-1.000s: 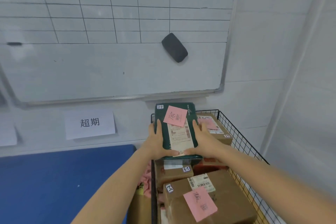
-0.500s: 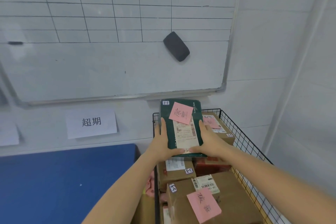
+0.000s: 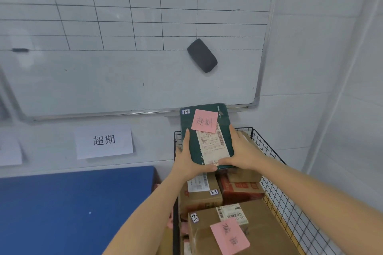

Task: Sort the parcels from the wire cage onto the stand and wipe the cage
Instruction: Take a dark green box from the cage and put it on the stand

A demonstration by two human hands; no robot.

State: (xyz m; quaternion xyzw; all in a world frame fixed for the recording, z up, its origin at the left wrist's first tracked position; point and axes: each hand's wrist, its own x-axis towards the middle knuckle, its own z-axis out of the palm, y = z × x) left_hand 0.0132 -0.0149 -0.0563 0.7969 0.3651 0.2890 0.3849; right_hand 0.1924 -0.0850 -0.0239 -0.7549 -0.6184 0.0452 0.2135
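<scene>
Green parcel, flat and rectangular, was held above the far end of the wire cage, its top edge overlapping the lower frame of the whiteboard. The left hand gripped its left edge and the right hand its right edge, both thumbs lying across the near end of its face. A pink note and a shipping label were stuck to that face. Below, the cage contained a large brown box, a smaller brown box and a red box. A blue surface lay to the left of the cage.
</scene>
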